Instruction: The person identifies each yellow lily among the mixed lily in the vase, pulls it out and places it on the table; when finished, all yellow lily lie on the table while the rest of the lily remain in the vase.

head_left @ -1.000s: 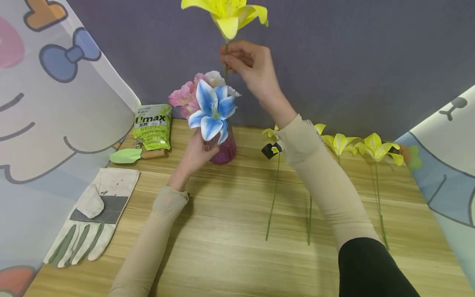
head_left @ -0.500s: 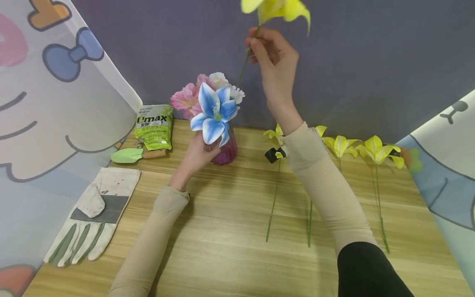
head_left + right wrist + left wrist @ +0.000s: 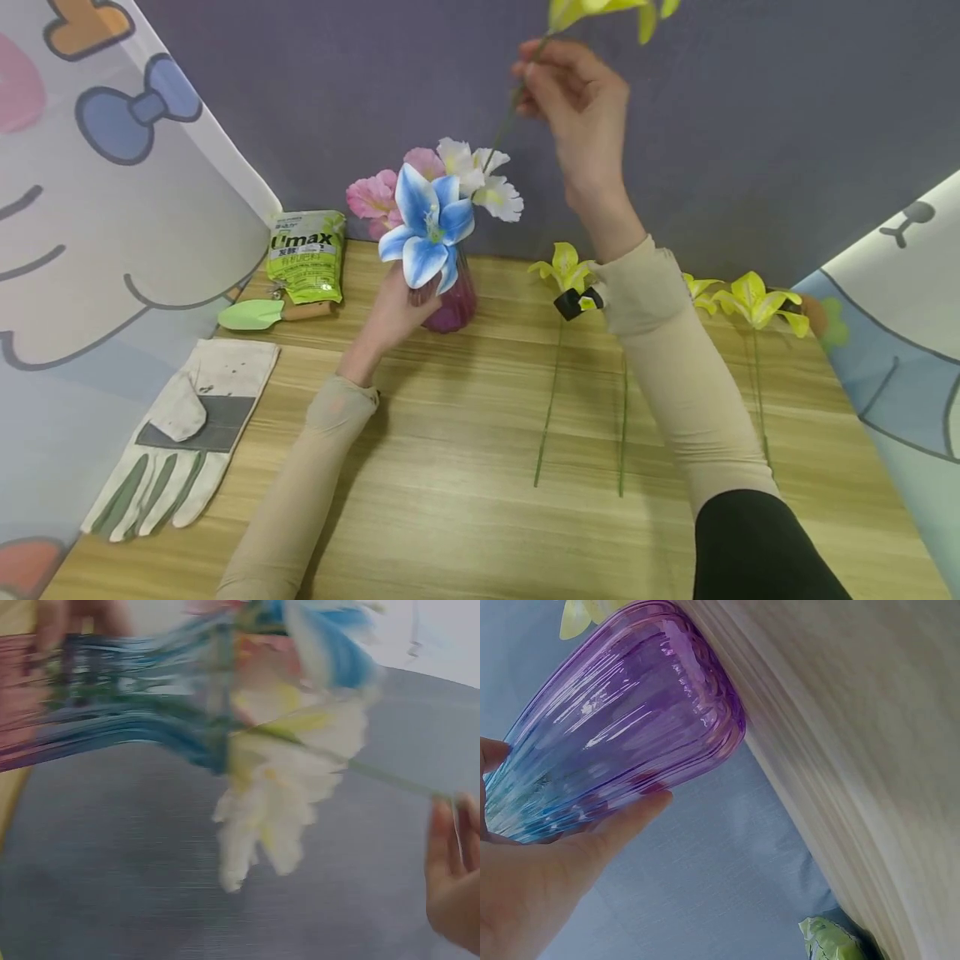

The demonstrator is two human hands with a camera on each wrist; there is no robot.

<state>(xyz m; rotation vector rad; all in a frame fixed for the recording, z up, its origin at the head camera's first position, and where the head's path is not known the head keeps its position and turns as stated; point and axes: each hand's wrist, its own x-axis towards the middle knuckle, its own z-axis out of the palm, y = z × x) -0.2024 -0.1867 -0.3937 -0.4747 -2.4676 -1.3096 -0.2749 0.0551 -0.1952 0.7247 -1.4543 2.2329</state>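
Note:
My left hand [image 3: 392, 312] grips a ribbed glass vase [image 3: 459, 304], purple at its base and blue towards the neck in the left wrist view. Out of it stand a blue-and-white lily [image 3: 427, 227], pink flowers [image 3: 372, 197] and white flowers [image 3: 498, 200]. High at the right, my right hand [image 3: 588, 117] pinches the green stem of a yellow lily [image 3: 592, 8], whose bloom is cut off by the head view's top edge. That stem [image 3: 390, 778] slants down into the vase mouth among the flowers in the blurred right wrist view.
Several yellow lilies [image 3: 753, 302] lie at the table's right, partly behind my right sleeve, beside a small black object [image 3: 570, 305]. A green fertilizer bag [image 3: 307, 257], a trowel [image 3: 255, 315] and work gloves [image 3: 187, 442] lie left. A grey partition [image 3: 720, 142] stands behind.
My right hand has moved right and slightly up with the yellow lily, so its stem now leans. The white flowers have spread to the right. My left hand stays on the vase.

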